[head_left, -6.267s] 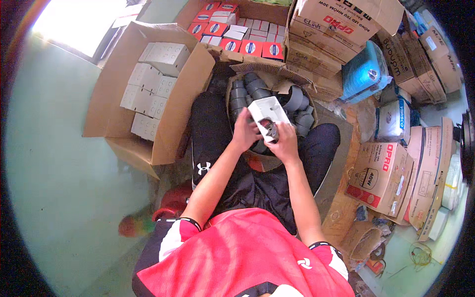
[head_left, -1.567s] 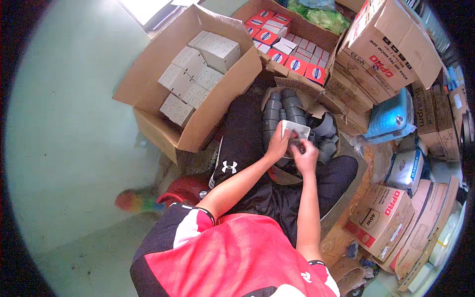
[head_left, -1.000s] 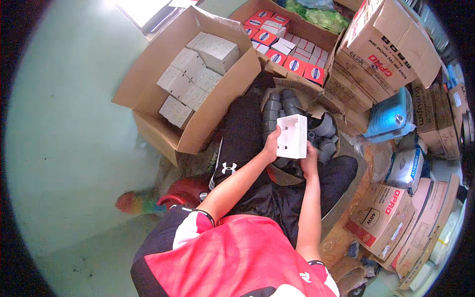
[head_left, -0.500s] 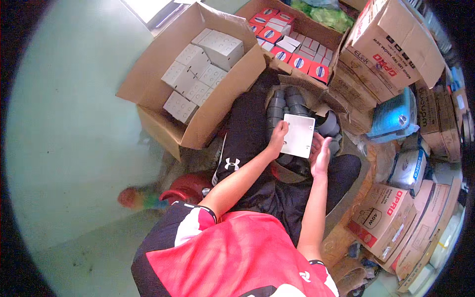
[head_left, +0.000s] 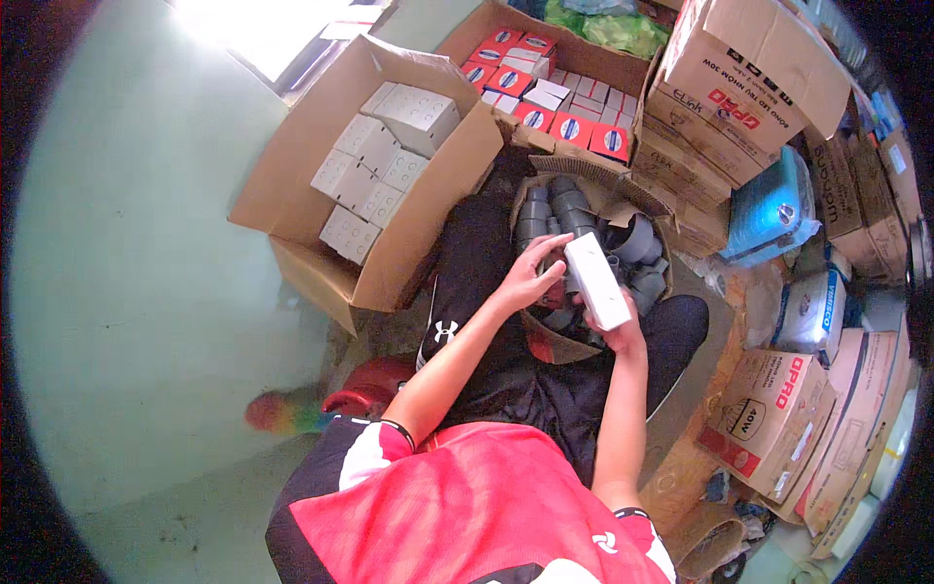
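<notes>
We hold a white box (head_left: 596, 282) in our right hand (head_left: 621, 329), its fingers closed around the near end. The box is tilted, one narrow side turned up, above the near half of an open carton (head_left: 598, 172). Our left hand (head_left: 525, 280) is open, fingers spread and loosely curved, with the tips just beside the box's left edge; we cannot tell whether they touch it. Beneath, grey pipe fittings (head_left: 574, 209) fill the carton, some stacked in columns toward its far left corner. The carton sits between our legs in black trousers (head_left: 681, 331). Past its left rim, a larger carton (head_left: 428, 234) contains white blocks (head_left: 370, 146); beyond its far edge, a wide carton (head_left: 598, 58) carries red and white packets (head_left: 571, 128).
</notes>
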The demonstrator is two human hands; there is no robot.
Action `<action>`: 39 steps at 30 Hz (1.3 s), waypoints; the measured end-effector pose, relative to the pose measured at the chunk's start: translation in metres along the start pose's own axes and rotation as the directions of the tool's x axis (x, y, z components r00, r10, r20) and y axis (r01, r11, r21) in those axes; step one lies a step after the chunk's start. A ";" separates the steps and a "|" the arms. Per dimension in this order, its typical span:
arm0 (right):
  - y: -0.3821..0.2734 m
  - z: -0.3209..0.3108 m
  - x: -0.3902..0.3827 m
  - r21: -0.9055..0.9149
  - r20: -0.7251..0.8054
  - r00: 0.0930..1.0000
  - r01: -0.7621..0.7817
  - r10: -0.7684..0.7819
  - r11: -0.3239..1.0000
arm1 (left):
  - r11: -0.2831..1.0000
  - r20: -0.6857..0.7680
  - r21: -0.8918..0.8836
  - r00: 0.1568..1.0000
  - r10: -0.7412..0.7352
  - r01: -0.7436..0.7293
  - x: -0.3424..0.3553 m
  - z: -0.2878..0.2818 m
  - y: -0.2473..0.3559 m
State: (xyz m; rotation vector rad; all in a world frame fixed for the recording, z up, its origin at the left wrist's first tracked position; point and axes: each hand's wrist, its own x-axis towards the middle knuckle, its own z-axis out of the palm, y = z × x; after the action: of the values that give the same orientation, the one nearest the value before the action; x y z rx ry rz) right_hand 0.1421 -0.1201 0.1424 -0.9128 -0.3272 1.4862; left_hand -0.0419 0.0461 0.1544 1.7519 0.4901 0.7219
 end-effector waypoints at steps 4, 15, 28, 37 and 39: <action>0.000 0.007 -0.011 0.061 0.210 0.973 -0.109 0.094 0.992 | 0.988 0.221 0.103 0.971 0.088 -0.113 -0.002 -0.039 0.037; 0.010 0.046 -0.014 -0.107 0.286 0.926 -0.223 0.245 0.969 | 0.689 0.402 0.670 0.915 -0.026 -0.275 0.007 -0.098 0.157; 0.006 0.022 -0.004 -0.533 -0.165 0.975 0.036 -0.145 0.845 | 0.044 -0.575 0.815 0.815 -0.075 0.578 -0.043 -0.325 0.142; 0.024 0.025 0.002 -0.650 -0.100 0.981 0.060 -0.164 0.757 | -0.094 -0.509 0.846 0.742 -0.437 0.525 -0.082 -0.330 0.065; 0.024 0.023 0.001 -0.646 -0.114 0.974 0.076 -0.194 0.760 | -0.129 -0.454 0.878 0.717 -0.528 0.461 -0.079 -0.327 0.054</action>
State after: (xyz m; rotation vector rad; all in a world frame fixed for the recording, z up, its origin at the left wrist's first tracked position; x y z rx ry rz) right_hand 0.1095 -0.1157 0.1406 -1.5209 -0.7869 1.1478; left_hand -0.3253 0.2089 0.2510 2.4530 1.8807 -0.5074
